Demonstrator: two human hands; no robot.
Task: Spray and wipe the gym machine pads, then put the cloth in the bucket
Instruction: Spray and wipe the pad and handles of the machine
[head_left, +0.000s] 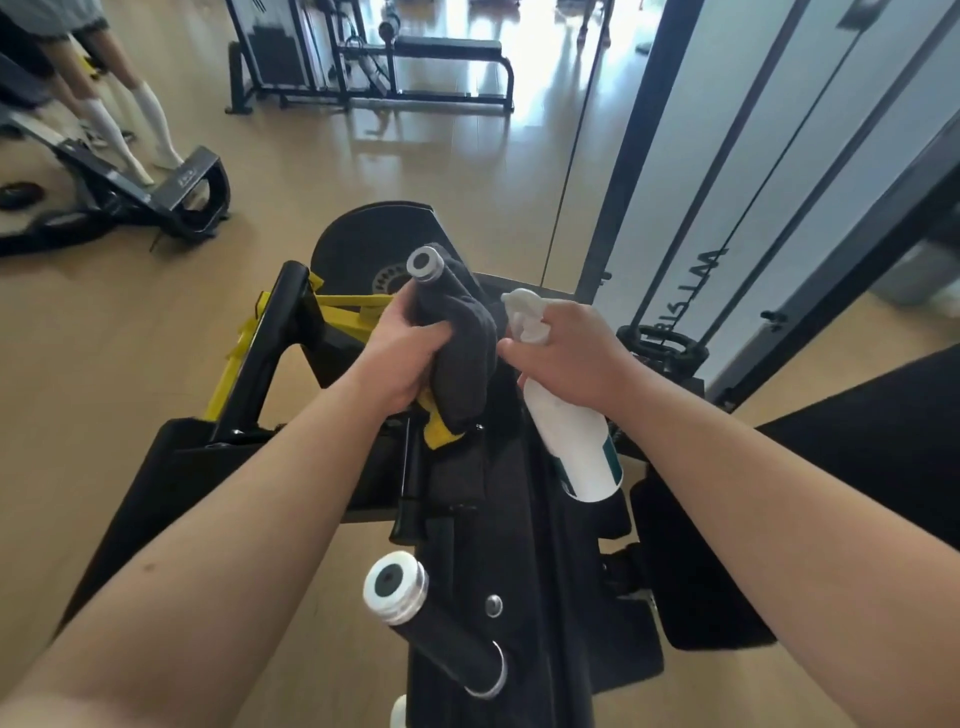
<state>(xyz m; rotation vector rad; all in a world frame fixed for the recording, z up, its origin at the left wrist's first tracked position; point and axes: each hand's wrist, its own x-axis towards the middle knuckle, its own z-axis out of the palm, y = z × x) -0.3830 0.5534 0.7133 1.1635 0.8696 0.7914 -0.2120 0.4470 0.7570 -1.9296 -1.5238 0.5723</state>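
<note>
Head view: my left grip (400, 358) is curled round the dark grey cloth (462, 348), which is draped over a machine bar just below its chrome end cap (426, 264). My right grip (576, 353) is closed round the neck of the white spray bottle (571, 441), just beside the cloth, nozzle pointing toward it. The black-and-yellow gym machine (291, 332) stands on a wooden floor (130, 322) beneath both arms.

Grey cloth (460, 353) bunched over chrome-capped bar (426, 262); white spray bottle (571, 441) tilted beside.
</note>
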